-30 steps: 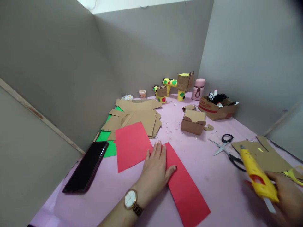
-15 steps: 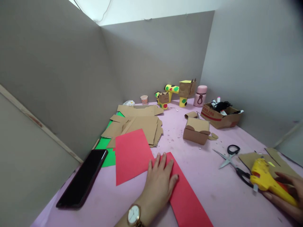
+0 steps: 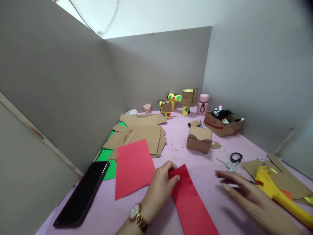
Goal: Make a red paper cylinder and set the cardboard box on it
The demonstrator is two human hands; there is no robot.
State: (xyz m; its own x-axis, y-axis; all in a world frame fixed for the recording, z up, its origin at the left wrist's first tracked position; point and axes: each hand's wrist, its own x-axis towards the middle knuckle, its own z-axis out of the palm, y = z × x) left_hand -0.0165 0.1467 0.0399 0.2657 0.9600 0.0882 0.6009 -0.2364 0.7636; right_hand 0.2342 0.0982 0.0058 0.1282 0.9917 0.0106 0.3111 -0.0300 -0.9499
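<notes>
My left hand (image 3: 163,182), with a gold watch on the wrist, pinches the far left edge of a long red paper strip (image 3: 193,202), thumb on top. The strip's far end is lifted and slightly bent. Left of that hand lies a larger red sheet (image 3: 133,168), partly over cardboard. My right hand (image 3: 246,192) is in the air, a little blurred, fingers apart and holding nothing. It is between the red strip and the yellow glue gun (image 3: 276,191), covering part of the scissors (image 3: 232,161).
A black phone (image 3: 81,194) lies at the left edge. Flat cardboard pieces (image 3: 146,133) cover green paper (image 3: 110,173). A small cardboard box (image 3: 199,142), a carton of supplies (image 3: 223,129), a pink bottle (image 3: 202,103) and yellow spotted figures (image 3: 174,97) stand further back. Grey partitions enclose the table.
My left hand has gone from lying flat on the red strip to gripping and lifting its edge. My right hand has left the glue gun and moved left, above the table.
</notes>
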